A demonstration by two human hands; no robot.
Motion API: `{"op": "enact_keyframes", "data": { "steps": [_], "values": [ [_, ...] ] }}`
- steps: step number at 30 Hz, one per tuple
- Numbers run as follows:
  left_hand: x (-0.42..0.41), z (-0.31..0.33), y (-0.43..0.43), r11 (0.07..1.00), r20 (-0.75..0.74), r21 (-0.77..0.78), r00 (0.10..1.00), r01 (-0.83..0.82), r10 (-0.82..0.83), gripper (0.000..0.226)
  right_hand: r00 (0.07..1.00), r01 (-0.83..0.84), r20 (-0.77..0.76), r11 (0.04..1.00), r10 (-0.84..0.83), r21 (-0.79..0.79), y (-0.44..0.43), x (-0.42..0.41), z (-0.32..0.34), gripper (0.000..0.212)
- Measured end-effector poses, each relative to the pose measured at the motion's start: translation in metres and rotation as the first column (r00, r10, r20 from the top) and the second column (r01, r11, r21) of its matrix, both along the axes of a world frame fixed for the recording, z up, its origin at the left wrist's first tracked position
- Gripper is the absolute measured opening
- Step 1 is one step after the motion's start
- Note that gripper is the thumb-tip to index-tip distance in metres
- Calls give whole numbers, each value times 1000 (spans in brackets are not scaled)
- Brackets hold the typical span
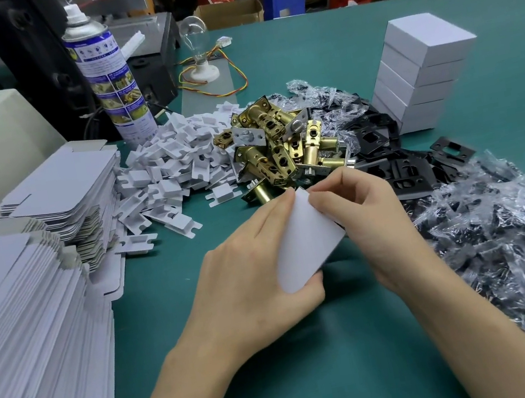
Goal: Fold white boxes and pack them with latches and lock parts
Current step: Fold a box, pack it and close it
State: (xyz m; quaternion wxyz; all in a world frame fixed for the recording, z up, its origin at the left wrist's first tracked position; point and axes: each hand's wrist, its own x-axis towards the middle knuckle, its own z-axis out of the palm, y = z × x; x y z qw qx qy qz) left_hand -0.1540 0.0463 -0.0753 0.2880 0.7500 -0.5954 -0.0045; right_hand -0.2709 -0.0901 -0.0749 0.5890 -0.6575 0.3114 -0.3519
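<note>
Matt white card box [305,236], glossy brass-toned latches [280,147], seemingly crinkly clear plastic bags [505,245].

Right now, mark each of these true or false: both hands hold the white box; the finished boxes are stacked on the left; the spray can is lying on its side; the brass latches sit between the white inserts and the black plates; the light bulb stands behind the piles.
1. Both hands hold the white box. True: left hand and right hand each have a grip on it.
2. Finished boxes are stacked on the left. False: they stand far right; flat blanks lie left.
3. The spray can lies on its side. False: it stands upright.
4. The brass latches sit between the white inserts and black plates. True.
5. The light bulb stands behind the piles. True.
</note>
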Motion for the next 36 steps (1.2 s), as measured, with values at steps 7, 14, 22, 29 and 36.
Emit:
{"op": "enact_keyframes", "data": {
  "steps": [7,14,22,29,36],
  "values": [
    [3,-5,-2,1000,46,2,999,-14,14,89,1000,11,-22,1000,-11,-29,1,1,-4,13],
    [11,-5,-1,998,-55,-28,997,-62,60,90,993,-117,44,970,110,212,6,4,0,24],
    [8,-4,0,998,-12,10,998,-60,60,78,993,-115,43,960,108,256,6,2,-3,32],
    [8,1,0,999,-141,-6,990,-32,31,71,970,-242,107,900,218,362,-4,0,-1,38],
    [11,1,1,1000,-191,7,981,-12,13,65,979,-197,0,945,204,263,-3,-1,-1,40]
  ]
}}
